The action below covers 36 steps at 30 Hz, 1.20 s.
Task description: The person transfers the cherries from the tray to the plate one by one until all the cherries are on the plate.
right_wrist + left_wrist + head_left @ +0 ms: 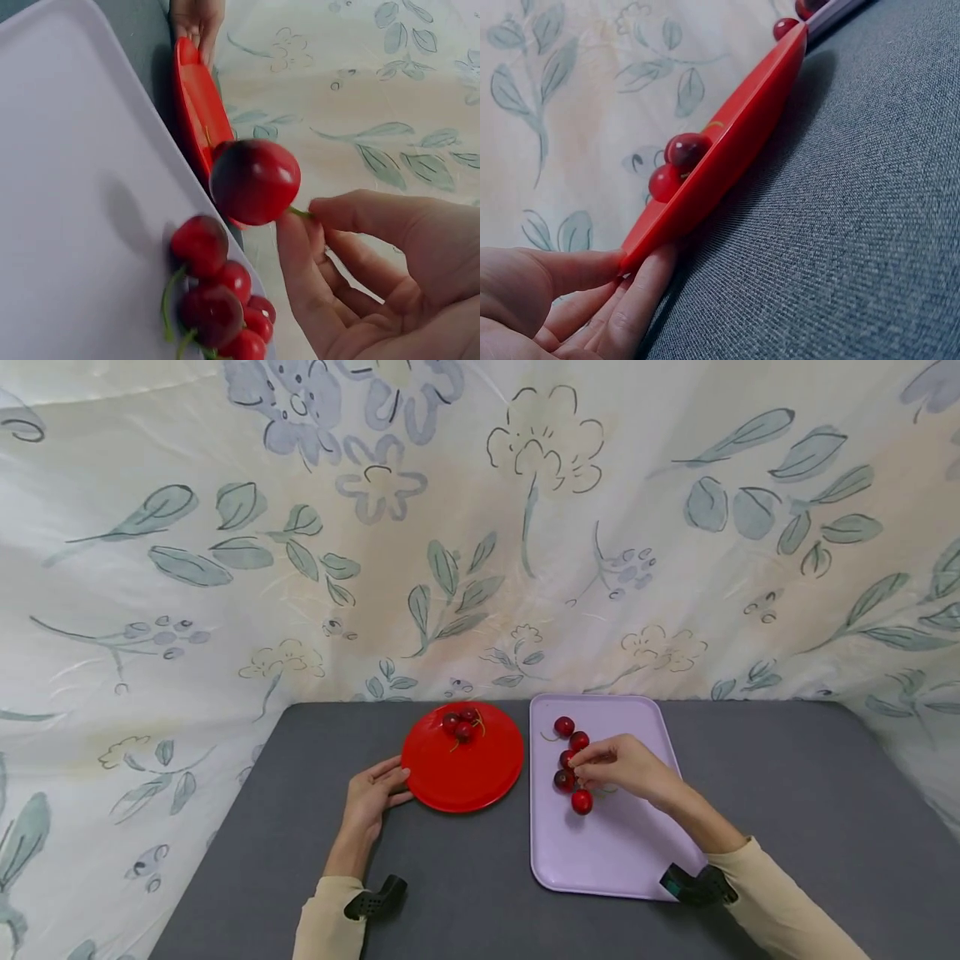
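Note:
My left hand (369, 795) grips the near-left rim of a red plate (465, 781), thumb on the edge and fingers underneath. Dark red cherries (463, 731) with stems lie toward the plate's far side. Over the lilac tray (600, 868), my right hand (628, 767) pinches a cherry (255, 181) by its short green stem, between thumb and forefinger. The held cherry hangs above the tray in the right wrist view. Several more cherries (212, 315) sit clustered on the tray, some with stems; in the head view the right fingertips partly cover them.
Plate and tray stand side by side on a dark grey cloth-covered table (465, 877), with a narrow gap between them. A flower-patterned curtain (450, 552) hangs behind the table's far edge. Each wrist wears a black camera (375, 898).

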Each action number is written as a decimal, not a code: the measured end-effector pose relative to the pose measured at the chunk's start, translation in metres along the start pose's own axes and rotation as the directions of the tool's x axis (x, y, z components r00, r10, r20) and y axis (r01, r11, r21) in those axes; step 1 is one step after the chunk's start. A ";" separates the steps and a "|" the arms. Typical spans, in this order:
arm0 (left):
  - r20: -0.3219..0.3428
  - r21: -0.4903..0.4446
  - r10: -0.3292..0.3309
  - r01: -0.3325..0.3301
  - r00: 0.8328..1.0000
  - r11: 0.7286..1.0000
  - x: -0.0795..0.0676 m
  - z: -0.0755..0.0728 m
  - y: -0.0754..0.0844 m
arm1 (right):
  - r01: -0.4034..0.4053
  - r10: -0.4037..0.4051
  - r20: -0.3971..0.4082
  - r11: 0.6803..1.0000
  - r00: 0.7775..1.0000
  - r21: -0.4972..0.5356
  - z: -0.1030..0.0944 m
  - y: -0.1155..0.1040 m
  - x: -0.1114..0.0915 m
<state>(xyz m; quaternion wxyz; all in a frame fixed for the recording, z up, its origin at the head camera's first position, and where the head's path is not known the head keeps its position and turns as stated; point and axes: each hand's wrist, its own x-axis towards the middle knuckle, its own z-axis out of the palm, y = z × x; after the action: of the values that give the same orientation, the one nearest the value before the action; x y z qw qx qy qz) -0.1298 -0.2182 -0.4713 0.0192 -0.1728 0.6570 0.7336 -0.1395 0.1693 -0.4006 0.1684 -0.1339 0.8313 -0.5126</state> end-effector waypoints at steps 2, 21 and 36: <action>-0.005 -0.001 0.000 0.000 1.000 1.000 0.000 0.000 -0.001 | -0.017 0.018 -0.026 1.000 1.000 0.024 0.004 -0.003 0.003; -0.001 -0.001 0.010 -0.010 1.000 1.000 -0.002 0.001 0.000 | -0.025 0.085 -0.187 0.952 0.979 0.306 0.037 -0.012 0.049; -0.011 -0.001 -0.005 0.005 1.000 1.000 -0.002 0.001 0.002 | 0.022 0.066 -0.221 0.927 0.973 0.374 0.060 -0.014 0.082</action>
<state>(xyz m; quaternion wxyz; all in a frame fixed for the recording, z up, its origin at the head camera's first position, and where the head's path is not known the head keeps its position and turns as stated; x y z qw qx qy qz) -0.1287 -0.2167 -0.4683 0.0174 -0.1785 0.6564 0.7328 -0.1885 0.0822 -0.4251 0.0995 -0.0301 0.7334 -0.6718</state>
